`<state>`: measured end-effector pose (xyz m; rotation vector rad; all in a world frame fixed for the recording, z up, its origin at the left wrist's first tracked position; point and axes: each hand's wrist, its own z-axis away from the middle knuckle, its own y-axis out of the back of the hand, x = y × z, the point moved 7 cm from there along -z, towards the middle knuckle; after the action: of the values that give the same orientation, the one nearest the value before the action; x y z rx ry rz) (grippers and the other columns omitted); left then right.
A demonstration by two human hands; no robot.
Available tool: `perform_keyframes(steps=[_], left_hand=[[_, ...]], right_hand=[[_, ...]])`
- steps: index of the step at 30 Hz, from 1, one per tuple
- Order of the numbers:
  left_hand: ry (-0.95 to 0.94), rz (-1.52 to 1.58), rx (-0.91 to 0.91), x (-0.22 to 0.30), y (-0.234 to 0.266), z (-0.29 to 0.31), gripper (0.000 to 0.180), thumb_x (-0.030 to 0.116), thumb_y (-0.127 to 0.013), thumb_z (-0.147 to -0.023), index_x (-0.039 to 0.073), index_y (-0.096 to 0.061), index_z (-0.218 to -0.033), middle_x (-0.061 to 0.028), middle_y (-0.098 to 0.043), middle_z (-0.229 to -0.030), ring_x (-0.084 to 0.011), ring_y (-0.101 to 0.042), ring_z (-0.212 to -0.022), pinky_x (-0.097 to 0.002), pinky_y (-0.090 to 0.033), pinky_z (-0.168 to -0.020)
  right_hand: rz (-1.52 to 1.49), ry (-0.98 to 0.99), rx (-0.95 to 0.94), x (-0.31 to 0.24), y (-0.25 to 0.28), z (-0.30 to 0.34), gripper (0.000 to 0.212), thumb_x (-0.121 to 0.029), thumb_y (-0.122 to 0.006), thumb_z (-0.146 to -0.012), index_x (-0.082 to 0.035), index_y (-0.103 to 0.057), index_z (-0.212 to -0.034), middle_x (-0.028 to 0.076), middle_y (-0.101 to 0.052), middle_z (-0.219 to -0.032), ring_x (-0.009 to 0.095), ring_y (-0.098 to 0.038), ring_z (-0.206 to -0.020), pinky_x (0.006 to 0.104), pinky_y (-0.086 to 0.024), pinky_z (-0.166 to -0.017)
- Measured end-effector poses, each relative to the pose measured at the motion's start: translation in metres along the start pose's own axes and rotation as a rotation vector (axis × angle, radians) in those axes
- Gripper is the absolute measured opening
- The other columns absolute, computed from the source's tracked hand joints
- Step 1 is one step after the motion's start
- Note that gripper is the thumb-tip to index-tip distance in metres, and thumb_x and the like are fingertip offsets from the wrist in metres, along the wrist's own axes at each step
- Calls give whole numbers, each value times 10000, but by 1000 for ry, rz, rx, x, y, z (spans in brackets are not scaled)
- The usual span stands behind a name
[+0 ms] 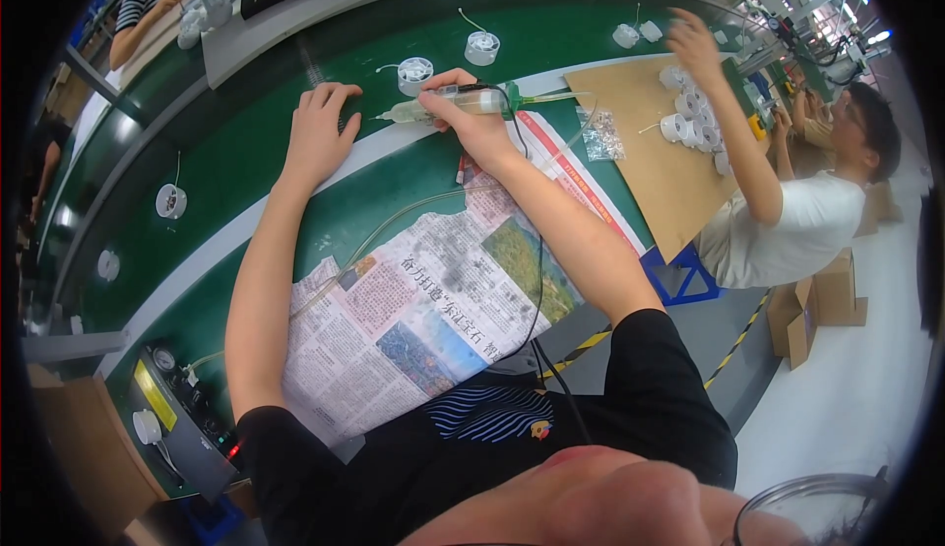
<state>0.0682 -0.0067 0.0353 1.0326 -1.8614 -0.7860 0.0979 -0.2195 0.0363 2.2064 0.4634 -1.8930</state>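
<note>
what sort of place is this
Probably a factory assembly line: a long green work surface carries small round white parts, the right hand holds a syringe, and a co-worker is alongside.

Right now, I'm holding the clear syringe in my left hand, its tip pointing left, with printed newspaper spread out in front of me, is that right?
Not quite: the head view shows the clear syringe in your right hand, not your left hand. The rest stands: its tip points left, and printed newspaper is spread out in front of you.
</note>
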Motion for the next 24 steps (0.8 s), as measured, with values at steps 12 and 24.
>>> perform_keyframes(steps=[12,24], left_hand=[[-308,88,-61,36,8,2,429,84,-657,-893,128,-597,-1316,-70,-569,-1395,-311,-511,-1277,-416,-445,-1090],[30,27,-28,19,10,-2,545,122,-702,-881,157,-538,-1399,-141,-568,-1239,-350,-518,-1266,-427,-477,-1034]], right_hand=[[-51,56,56,-4,6,2,218,-242,-729,-912,-84,-666,-1047,27,-656,-911,90,-584,-741,232,-469,-680],[-57,40,48,-1,7,2,216,-244,-741,-903,-85,-668,-1030,23,-656,-911,85,-571,-722,232,-464,-673]])
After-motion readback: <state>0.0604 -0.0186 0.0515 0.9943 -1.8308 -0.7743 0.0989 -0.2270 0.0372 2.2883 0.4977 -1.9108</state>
